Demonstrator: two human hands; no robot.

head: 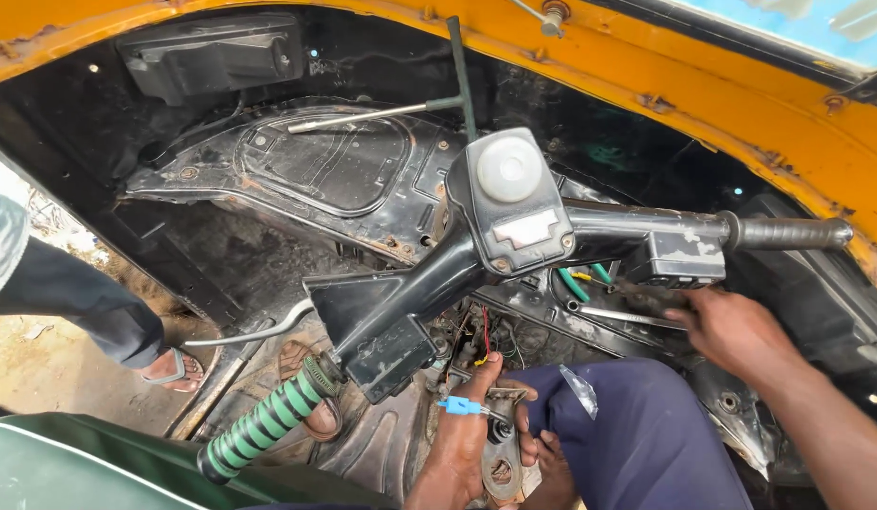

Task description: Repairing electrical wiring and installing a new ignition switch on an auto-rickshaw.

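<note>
The person sits inside a yellow-bodied three-wheeler, looking down over its black handlebar assembly (pixel 514 236), which runs from a green-and-black wrapped grip (pixel 264 425) at lower left to a dark rubber grip (pixel 797 232) at upper right. The left hand (pixel 467 430) is raised below the steering column, its fingers curled and pointing up into a cluster of loose wires (pixel 481 340), red and yellow among them; a small blue connector (pixel 459 406) lies against its fingers, though whether it is pinched or merely resting there cannot be told. The right hand (pixel 731 326) reaches under the handlebar's switch housing (pixel 684 257), fingers partly bent around a slim metal tool (pixel 623 314) that lies near green-handled tools (pixel 580 281) on the black floor panel; how firmly it grips is not clear. A T-handle wrench (pixel 401 109) rests across the dashboard panel (pixel 335 170) farther back. The person's knee, in dark blue trousers (pixel 637 434), sits between the two hands. At the left edge, another person's leg and sandalled foot (pixel 174 368) stand on the ground outside the vehicle.
</note>
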